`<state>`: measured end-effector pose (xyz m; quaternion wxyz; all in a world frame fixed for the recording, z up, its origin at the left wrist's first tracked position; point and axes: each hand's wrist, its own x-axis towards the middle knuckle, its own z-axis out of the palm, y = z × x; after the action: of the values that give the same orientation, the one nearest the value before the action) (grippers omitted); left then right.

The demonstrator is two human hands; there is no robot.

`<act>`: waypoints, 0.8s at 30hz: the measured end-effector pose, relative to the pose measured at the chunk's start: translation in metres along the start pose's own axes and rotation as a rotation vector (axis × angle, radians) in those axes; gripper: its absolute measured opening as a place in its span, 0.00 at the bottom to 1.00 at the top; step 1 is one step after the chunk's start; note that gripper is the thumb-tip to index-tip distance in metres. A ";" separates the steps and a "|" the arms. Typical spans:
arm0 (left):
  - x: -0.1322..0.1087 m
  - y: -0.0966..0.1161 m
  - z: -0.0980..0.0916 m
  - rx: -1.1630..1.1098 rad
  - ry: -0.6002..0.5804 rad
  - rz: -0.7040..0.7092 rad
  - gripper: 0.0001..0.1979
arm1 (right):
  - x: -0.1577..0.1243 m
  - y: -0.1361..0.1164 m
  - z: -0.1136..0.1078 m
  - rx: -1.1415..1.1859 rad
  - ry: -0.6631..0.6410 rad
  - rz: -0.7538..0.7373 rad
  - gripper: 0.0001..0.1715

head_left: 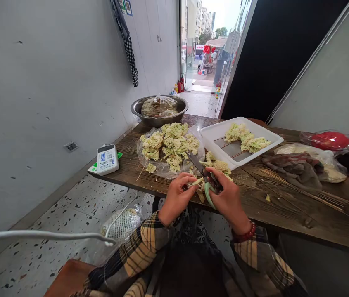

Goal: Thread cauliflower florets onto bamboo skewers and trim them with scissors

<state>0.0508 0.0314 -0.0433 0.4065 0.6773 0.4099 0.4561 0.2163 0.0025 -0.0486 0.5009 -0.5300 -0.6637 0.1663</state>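
Over the near edge of the surface (261,210), the right hand (228,198) grips scissors (203,173), long axis diagonal, pointing away and leftward toward cauliflower florets (176,145); the left hand (178,194) pinches a cauliflower piece (197,182).

White wall (50,74): black-and-white checked cloth (131,60) hangs down.
Glass doorway (205,80): red cylindrical extinguishers (179,87) stand near it.
Dark wooden bench (250,204), left end: white boxy device with blue lettering (107,161).
Foreground: long white cable (44,235).

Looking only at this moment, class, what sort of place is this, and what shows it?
Probably a small eatery or food shop: a glass door to the outside, skewered cauliflower in a white tray, and a large metal basin.
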 end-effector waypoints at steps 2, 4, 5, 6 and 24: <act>0.001 -0.003 -0.005 -0.038 0.023 -0.041 0.05 | 0.002 0.007 -0.009 -0.102 -0.036 -0.017 0.26; 0.001 -0.007 -0.008 -0.163 0.003 -0.138 0.07 | 0.004 0.015 -0.017 -0.183 -0.060 -0.008 0.26; 0.001 -0.008 -0.009 -0.256 -0.026 -0.199 0.09 | 0.005 0.018 -0.020 -0.215 -0.071 -0.002 0.25; 0.001 -0.009 -0.009 -0.357 -0.060 -0.265 0.11 | 0.005 0.021 -0.022 -0.248 -0.083 0.005 0.25; 0.001 -0.004 -0.007 -0.538 -0.148 -0.400 0.15 | -0.034 0.016 -0.059 -0.275 -0.354 0.163 0.30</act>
<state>0.0440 0.0349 -0.0448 0.6805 0.4836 0.3689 0.4086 0.2722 -0.0393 -0.0515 0.2847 -0.6076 -0.7127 0.2046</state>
